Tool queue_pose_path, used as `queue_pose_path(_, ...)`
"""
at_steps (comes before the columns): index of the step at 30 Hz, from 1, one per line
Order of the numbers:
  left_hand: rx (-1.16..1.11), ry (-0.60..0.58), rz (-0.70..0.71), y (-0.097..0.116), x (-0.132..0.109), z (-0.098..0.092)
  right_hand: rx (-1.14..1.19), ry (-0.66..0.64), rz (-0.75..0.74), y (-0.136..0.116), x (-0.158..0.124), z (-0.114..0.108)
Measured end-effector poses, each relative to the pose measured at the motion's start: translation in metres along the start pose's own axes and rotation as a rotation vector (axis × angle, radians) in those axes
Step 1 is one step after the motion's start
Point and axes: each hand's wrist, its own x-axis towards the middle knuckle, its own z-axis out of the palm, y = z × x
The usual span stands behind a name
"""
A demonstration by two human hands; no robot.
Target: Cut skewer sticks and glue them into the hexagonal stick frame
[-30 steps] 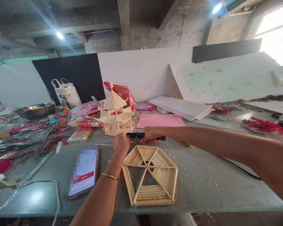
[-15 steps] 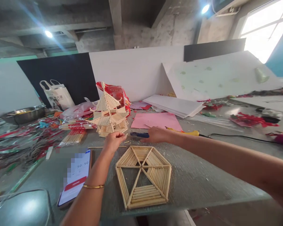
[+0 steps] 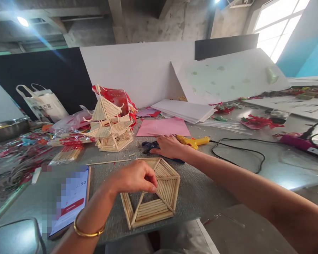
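Pixels blur the phone point(image 3: 69, 201) (left hand point(image 3: 134, 180) covers hexagon point(image 3: 155, 208)).

The flat hexagonal panel of wooden sticks point(image 3: 159, 208) lies on the grey table point(image 3: 217, 187) near its front edge. The left hand point(image 3: 134, 180) sits over the panel's left half. The smartphone point(image 3: 69, 199) lies left of the panel. Behind the panel, the right hand point(image 3: 169, 146) rests on the blue-handled pliers point(image 3: 148, 145); the yellow glue gun point(image 3: 193, 141) lies just right of that hand. The pink paper sheet point(image 3: 164, 127) lies behind both. The wooden-stick pagoda model point(image 3: 108, 125) stands behind and left of the panel, with a loose wooden stick point(image 3: 108, 162) between them.
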Motion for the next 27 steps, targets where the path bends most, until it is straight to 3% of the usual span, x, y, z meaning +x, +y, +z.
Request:
queue_pose_path(9,0.061,-0.016,-0.053,-0.005,0.000,0.014,0.099,0.065,-0.028,0.010,-0.014,-0.018)
queue_pose_path(27,0.068,0.004,-0.092,-0.004,-0.003,0.020,0.056,-0.025,-0.094,0.007,-0.015,-0.022)
